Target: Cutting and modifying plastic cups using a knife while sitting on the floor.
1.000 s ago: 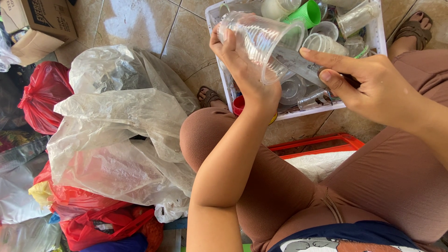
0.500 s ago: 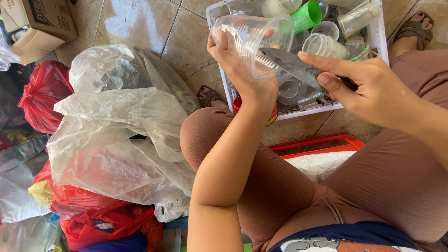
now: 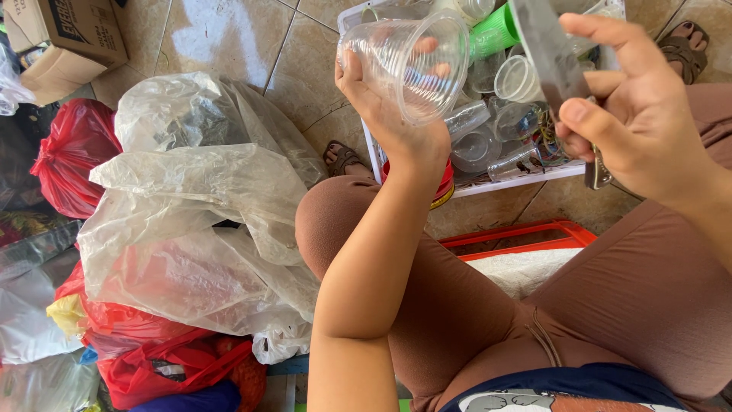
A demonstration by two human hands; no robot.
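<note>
My left hand (image 3: 396,126) grips a clear plastic cup (image 3: 415,65) by its side, held on its side with the mouth turned to the right. My right hand (image 3: 640,114) holds a knife (image 3: 545,53) with a grey blade pointing up and the handle end showing below the fist. The blade is a little to the right of the cup's mouth and does not touch it. Both hands hover over a white crate (image 3: 526,177) filled with several clear cups and a green cup (image 3: 494,30).
A red tray (image 3: 526,233) lies between my knees. Large clear plastic bags (image 3: 198,214) are heaped at left, with red bags (image 3: 72,152) and a cardboard box (image 3: 69,38) behind them. My sandalled feet (image 3: 343,159) rest on the tiled floor.
My right hand has drawn the knife away from the cup, up and to the right. My left hand has turned the cup so its mouth faces more towards the right.
</note>
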